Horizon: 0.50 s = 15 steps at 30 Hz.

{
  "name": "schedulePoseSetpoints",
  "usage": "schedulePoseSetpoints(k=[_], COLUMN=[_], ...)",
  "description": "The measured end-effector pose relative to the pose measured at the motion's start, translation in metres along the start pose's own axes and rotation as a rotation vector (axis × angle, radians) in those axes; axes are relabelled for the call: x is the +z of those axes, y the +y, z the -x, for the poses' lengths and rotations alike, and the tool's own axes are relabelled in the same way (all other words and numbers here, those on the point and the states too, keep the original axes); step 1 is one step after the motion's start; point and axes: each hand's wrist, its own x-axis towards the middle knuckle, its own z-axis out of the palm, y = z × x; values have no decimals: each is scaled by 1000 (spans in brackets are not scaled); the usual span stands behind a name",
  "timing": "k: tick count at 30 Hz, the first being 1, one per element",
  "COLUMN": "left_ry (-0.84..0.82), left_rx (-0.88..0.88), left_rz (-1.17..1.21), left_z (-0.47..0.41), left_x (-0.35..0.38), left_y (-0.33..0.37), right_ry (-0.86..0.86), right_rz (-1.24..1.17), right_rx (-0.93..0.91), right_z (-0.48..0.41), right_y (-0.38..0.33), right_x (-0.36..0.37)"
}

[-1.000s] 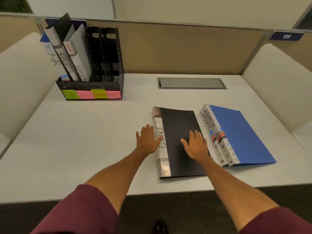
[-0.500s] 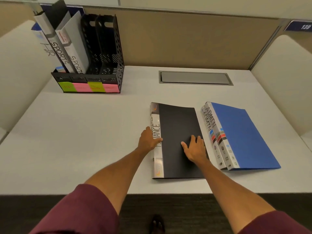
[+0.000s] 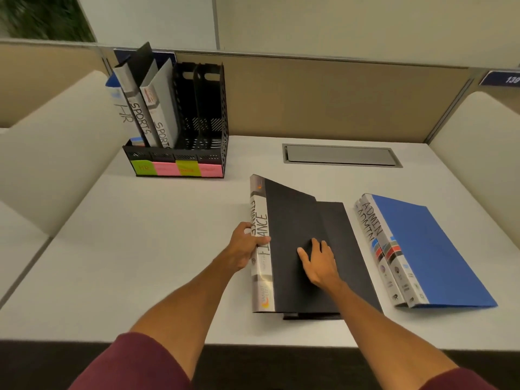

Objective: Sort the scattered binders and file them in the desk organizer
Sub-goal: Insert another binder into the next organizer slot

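Under both grips on the white tabletop [image 3: 140, 249] sits the flat black plastic FINANCE binder [image 3: 292, 220]: left grip [image 3: 244, 246] curled round its spine, that edge raised; right grip [image 3: 319, 263] flat, fingers straight, pressing the cover.

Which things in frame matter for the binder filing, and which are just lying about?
Job: FINANCE binder, left hand gripping its spine, right hand flat on its cover; ADMIN binders; desk organizer; filed binders in it.
Lying about: cable hatch; number plate; partition.
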Motion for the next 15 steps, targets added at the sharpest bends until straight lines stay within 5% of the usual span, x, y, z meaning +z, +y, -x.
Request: schedulePoseSetpoints(k=[15], left_ry=[96], left_rx=[537], left_rz=[13], left_z=[47], left_x=[-108], left_y=[123], right_ry=[184], right_rz=[-420], right_rx=[-247], right_z=[25], right_y=[-239], right_x=[-55])
